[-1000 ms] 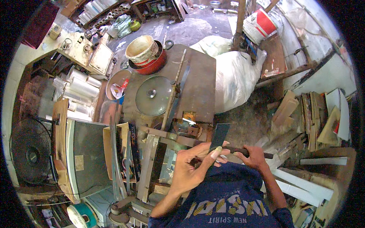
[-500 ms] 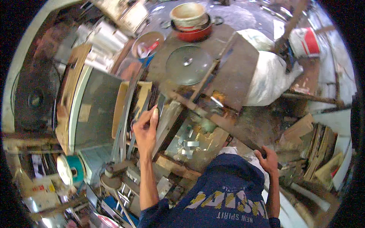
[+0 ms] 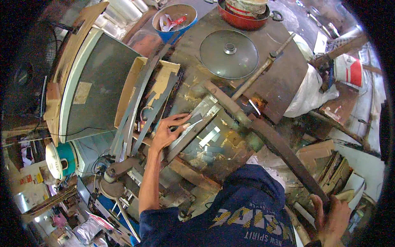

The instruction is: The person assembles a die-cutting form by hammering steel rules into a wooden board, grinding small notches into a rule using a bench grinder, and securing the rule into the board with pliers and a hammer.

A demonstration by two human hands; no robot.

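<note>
My left hand (image 3: 170, 129) pinches a short grey metal strip (image 3: 196, 119) between thumb and fingers. The strip lies on the flat metal bed (image 3: 185, 138) of a lever shear. Lower right, my right hand (image 3: 332, 216) is closed round the end of the shear's long, dark lever (image 3: 284, 158). From the pivot end by the bed, the lever slants down toward me. Just right of the bed lie several small cut metal pieces (image 3: 210, 138). Left of my left hand, long metal strips (image 3: 142, 99) lean across an open cardboard box (image 3: 131, 96).
Behind the shear, a round pan lid (image 3: 228, 55) lies on the brown tabletop, near a red pan (image 3: 242, 20). A blue bucket (image 3: 175, 22) stands farther left. White sacks (image 3: 308, 96) and wood scraps (image 3: 335, 173) are on the right; a grey panel (image 3: 103, 82) stands left.
My left hand has brought the strip from beside the box down onto the shear bed. My right hand, on the lever, now appears lower and farther right. The view has shifted too.
</note>
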